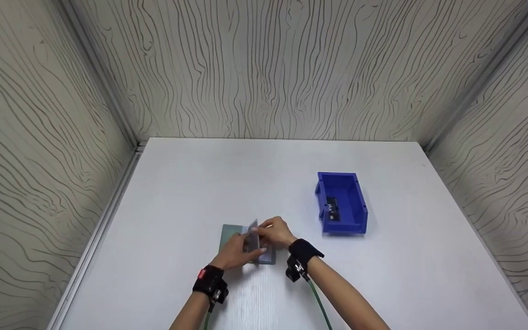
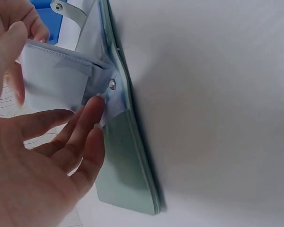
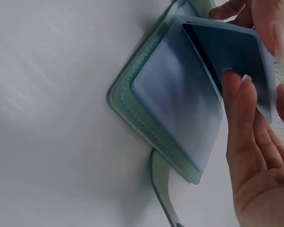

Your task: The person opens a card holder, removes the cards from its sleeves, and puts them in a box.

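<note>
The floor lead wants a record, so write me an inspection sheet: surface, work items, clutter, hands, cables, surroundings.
Surface: white table, carrying the items below.
Work items: green card holder, open on the table, clear sleeve raised.
Clutter: blue bin right of the holder, with a dark card inside; otherwise nothing seen.
Hands: left hand and right hand at the raised sleeve; exact grip unclear.
Cables: green cables, one at each wrist.
Surroundings: wood-grain-patterned panels left, back and right.

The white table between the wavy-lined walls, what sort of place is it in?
Probably a booth for filming handwork: wood-patterned panels stand on three sides of the white table, and wrist-strapped cameras trail green cables.
</note>
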Demonstrator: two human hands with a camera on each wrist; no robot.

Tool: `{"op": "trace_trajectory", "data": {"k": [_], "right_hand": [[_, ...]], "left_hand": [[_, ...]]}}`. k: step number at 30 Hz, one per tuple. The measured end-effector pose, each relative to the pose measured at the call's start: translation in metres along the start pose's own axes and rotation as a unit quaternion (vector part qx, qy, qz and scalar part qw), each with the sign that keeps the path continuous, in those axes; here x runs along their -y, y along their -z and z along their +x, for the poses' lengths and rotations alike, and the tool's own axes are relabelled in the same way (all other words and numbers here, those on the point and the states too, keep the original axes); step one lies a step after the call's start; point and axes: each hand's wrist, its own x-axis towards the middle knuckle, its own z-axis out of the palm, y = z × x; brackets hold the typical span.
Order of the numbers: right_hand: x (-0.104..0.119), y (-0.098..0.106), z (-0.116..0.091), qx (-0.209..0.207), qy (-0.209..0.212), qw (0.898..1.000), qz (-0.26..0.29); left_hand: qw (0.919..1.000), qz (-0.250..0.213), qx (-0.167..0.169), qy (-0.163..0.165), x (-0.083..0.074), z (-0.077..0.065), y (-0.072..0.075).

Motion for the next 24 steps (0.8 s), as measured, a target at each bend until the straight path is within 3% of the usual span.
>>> {"op": "trace_trajectory", "data": {"k": [5, 11, 16, 19, 24], "right_hand": [[-0.003, 0.0, -0.002, 0.016, -0.003, 1.0, -0.002], [-0.006, -0.001, -0.002, 0.034, -0.016, 0.999, 0.016], [-0.008, -0.001, -0.002, 0.04, -0.03, 0.998, 0.033], [-0.01, 0.0, -0.002, 0.041, -0.037, 0.998, 0.043], [-0.012, 0.003, -0.004, 0.022, -0.059, 0.997, 0.038]], "left_hand": [[0.9994, -0.018, 0.01, -0.028, 0.005, 0.001, 0.001], [0.9986, -0.041, 0.026, -0.022, 0.009, 0.001, 0.005], [0.9948, -0.09, 0.045, -0.021, 0.009, -0.001, 0.008], [0.9913, -0.118, 0.057, -0.011, 0.009, -0.001, 0.009], [0.9888, -0.126, 0.063, 0.048, 0.008, -0.005, 0.012]]}}
